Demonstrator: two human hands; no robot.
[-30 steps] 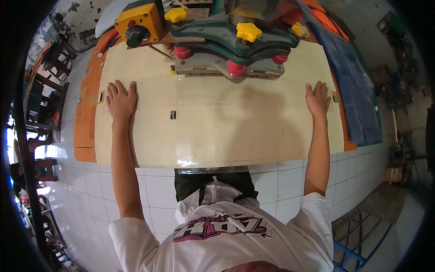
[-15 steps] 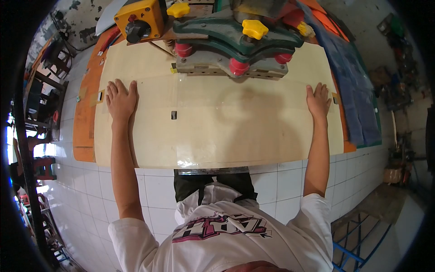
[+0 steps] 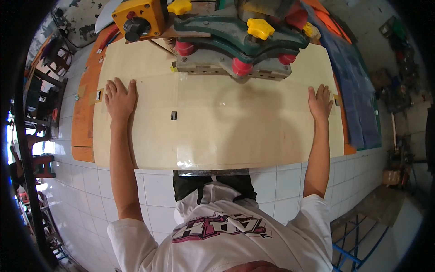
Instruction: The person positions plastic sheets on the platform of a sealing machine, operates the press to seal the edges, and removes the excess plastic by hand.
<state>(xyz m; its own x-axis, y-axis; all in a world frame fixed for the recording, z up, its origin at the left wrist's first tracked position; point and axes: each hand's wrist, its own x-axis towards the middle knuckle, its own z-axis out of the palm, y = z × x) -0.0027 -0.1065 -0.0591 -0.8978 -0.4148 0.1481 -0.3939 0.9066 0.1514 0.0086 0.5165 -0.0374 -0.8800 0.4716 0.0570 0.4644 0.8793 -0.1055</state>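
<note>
A wide cream-coloured sheet [image 3: 204,131] covers most of the orange tabletop [image 3: 83,131], with clear film or tape over part of it. My left hand [image 3: 120,100] lies flat near the sheet's left side, fingers spread, palm down. On the right side my right hand [image 3: 321,103] rests the same way, close to the sheet's edge. Neither hand grips anything. Between them is a small dark rectangular mark [image 3: 174,115], nearer my left hand. Beyond the hands, a dark green press head [image 3: 235,38] with red feet and a grey metal plate [image 3: 213,65] stands over the sheet's far part.
A yellow control box [image 3: 140,20] with a black knob is at the far left. Yellow star knobs [image 3: 260,29] top the machine. Blue plastic sheeting [image 3: 355,95] lies along the right edge. A blue metal frame [image 3: 358,245] stands on the floor at lower right.
The machine appears shifted slightly right and my right hand sits a touch lower in view, mostly as the camera tilts. Both hands stay flat on the sheet.
</note>
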